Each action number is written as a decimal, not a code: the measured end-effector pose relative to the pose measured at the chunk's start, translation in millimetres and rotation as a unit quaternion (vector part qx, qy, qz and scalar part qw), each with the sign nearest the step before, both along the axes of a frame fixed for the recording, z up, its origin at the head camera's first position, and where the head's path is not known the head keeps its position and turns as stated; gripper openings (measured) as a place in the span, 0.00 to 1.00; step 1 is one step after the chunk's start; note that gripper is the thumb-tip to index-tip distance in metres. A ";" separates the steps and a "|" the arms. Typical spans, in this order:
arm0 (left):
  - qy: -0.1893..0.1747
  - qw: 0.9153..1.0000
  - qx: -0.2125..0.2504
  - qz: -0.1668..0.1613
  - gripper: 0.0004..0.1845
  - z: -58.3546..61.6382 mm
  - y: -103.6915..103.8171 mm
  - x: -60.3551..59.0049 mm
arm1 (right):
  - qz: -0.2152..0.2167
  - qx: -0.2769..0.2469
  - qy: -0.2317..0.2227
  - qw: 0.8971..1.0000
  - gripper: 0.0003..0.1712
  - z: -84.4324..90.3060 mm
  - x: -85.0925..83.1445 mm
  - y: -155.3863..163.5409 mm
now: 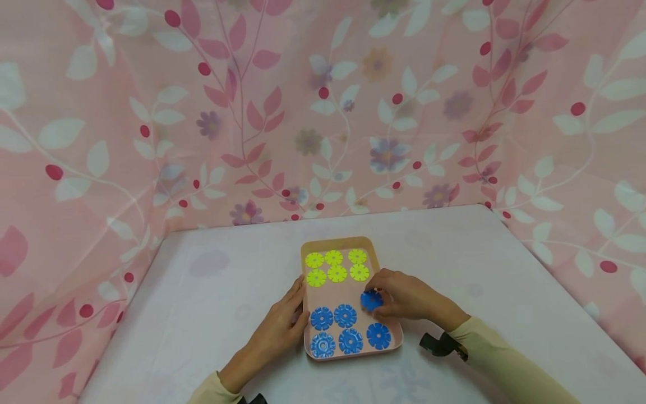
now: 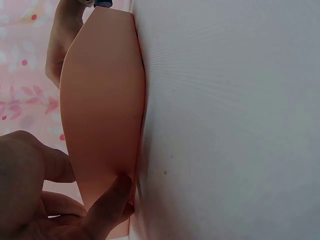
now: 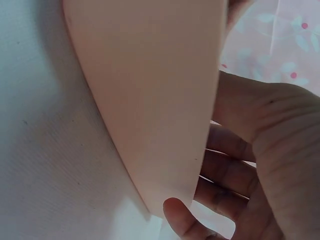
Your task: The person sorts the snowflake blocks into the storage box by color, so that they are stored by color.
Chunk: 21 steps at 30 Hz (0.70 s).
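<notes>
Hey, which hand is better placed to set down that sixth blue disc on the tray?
Right. The right hand already pinches the blue disc over the tray, beside the five blue discs lying flat. The left hand rests against the tray's left rim, so it likely serves best steadying it.

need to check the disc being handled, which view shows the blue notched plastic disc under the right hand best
The head view: the blue notched plastic disc lies on the pink plastic tray, pinched by the right hand. The left wrist view catches only a blue sliver at the top edge. The right wrist view shows only the tray's wall, no disc.
</notes>
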<state>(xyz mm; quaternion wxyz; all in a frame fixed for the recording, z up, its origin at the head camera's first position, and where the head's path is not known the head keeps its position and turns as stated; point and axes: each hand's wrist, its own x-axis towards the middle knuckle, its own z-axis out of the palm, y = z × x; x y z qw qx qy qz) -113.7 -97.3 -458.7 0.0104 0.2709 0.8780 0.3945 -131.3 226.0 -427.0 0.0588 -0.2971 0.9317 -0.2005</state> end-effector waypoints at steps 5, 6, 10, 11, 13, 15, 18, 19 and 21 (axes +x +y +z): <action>0.005 1.000 -0.009 0.004 0.36 -0.7 0.4 0.8 | -0.010 0.022 -0.006 1.000 0.25 -3.8 1.4 -2.7; 0.006 1.000 -0.011 0.004 0.36 -0.6 0.3 1.0 | -0.011 0.023 -0.007 1.000 0.25 -4.1 1.5 -3.5; 0.006 1.000 -0.015 0.004 0.36 0.4 0.3 1.6 | -0.011 0.043 -0.006 0.999 0.26 -5.5 2.3 -5.8; 0.005 1.000 -0.016 0.004 0.36 0.8 0.3 1.7 | -0.010 0.048 -0.004 0.999 0.26 -5.8 2.7 -6.2; 0.005 1.000 -0.018 0.004 0.36 1.7 0.4 2.0 | -0.009 0.056 0.001 0.998 0.26 -6.7 3.8 -6.8; 0.005 1.000 -0.020 0.004 0.36 2.5 0.6 2.1 | -0.008 0.059 0.007 0.998 0.26 -7.4 5.1 -7.3; 0.010 1.000 -0.021 0.004 0.36 3.1 1.5 2.1 | -0.005 0.063 0.018 0.998 0.25 -8.2 6.5 -8.2; 0.012 1.000 -0.021 0.004 0.36 3.3 1.7 2.1 | -0.002 0.064 0.022 0.998 0.25 -8.4 6.7 -8.5; 0.012 1.000 -0.021 0.006 0.36 3.3 1.9 2.3 | 0.004 0.066 0.029 0.997 0.25 -8.6 7.2 -8.6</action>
